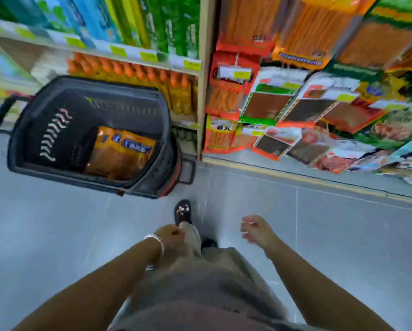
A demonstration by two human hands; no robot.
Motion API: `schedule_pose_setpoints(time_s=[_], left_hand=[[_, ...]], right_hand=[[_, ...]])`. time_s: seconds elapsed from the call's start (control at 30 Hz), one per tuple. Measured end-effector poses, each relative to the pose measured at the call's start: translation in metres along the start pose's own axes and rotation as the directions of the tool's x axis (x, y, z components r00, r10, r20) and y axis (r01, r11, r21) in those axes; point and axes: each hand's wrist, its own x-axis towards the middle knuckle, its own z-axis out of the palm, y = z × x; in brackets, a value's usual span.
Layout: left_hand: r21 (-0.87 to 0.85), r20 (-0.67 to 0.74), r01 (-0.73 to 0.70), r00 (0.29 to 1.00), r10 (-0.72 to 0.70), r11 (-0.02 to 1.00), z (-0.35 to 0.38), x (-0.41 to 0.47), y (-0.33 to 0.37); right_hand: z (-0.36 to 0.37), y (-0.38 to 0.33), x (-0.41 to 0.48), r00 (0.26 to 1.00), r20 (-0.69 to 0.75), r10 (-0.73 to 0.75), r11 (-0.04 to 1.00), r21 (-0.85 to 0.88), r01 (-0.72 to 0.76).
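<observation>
Whole shot is motion-blurred, so the print on the orange packets (121, 154) in the right end of the dark basket (57, 111) can't be read beyond blue label strips (135, 145), and the yellow shelf tags (193, 64) are just smears. Basket sits on the grey floor (319, 235) against the shelf (205, 103), well ahead of both hands, with plenty of bare tile on the near side. Left hand (171, 237) hangs loosely curled by the trouser leg (192, 237), right hand (254, 229) half open with relaxed fingers, both empty.
</observation>
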Motion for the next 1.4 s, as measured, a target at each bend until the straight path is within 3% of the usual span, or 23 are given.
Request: schedule_pose_setpoints(time_s=[0.1, 0.17, 0.23, 0.3, 0.4, 0.53, 0.63, 0.73, 0.87, 1.1, 1.27, 1.4], left_hand=[[-0.014, -0.101, -0.047, 0.994, 0.046, 0.999, -0.006, -0.001, -0.049], [0.007, -0.139, -0.052, 0.989, 0.052, 0.999, -0.021, 0.006, -0.071], [-0.011, -0.073, -0.027, 0.997, 0.026, 1.000, -0.041, 0.012, -0.085], [-0.019, -0.092, 0.024, 0.995, -0.026, 1.000, -0.061, 0.020, -0.100], [-0.061, -0.074, 0.099, 0.992, -0.103, 0.993, -0.100, 0.030, -0.113], [-0.227, -0.061, 0.001, 0.998, -0.015, 0.974, -0.167, 0.041, -0.106], [-0.317, -0.065, -0.119, 0.992, 0.104, 0.941, -0.223, 0.050, -0.099], [-0.403, -0.103, -0.204, 0.979, 0.177, 0.892, -0.278, 0.065, -0.089], [-0.488, -0.184, -0.236, 0.969, 0.166, 0.840, -0.336, 0.111, -0.080], [-0.353, -0.174, -0.071, 0.985, 0.009, 0.933, -0.383, 0.232, -0.093], [-0.136, -0.053, 0.009, 0.998, -0.016, 0.991, -0.374, 0.309, -0.087], [0.068, -0.019, 0.048, 0.999, -0.047, 0.997, -0.352, 0.359, -0.078]], right_hand=[[0.030, 0.032, -0.007, 0.990, 0.132, 0.051, 0.940, -0.342, -0.002], [0.050, 0.034, -0.006, 0.966, 0.254, 0.052, 0.792, -0.600, 0.116], [0.067, 0.020, -0.001, 0.946, 0.312, 0.083, 0.697, -0.697, 0.169], [0.085, -0.005, 0.010, 0.943, 0.321, 0.091, 0.665, -0.724, 0.182], [0.120, -0.060, 0.026, 0.942, 0.336, 0.029, 0.731, -0.649, 0.209], [0.181, -0.139, 0.049, 0.922, 0.376, -0.097, 0.745, -0.586, 0.318], [0.230, -0.184, 0.064, 0.927, 0.350, -0.136, 0.815, -0.492, 0.305], [0.276, -0.222, 0.081, 0.926, 0.359, -0.113, 0.866, -0.422, 0.269], [0.321, -0.249, 0.111, 0.939, 0.343, -0.033, 0.902, -0.394, 0.175], [0.377, -0.241, 0.197, 0.964, 0.214, 0.155, 0.947, -0.311, -0.084], [0.400, -0.224, 0.251, 0.966, 0.097, 0.239, 0.955, -0.204, -0.216], [0.413, -0.210, 0.283, 0.950, 0.115, 0.290, 0.948, -0.170, -0.269]])
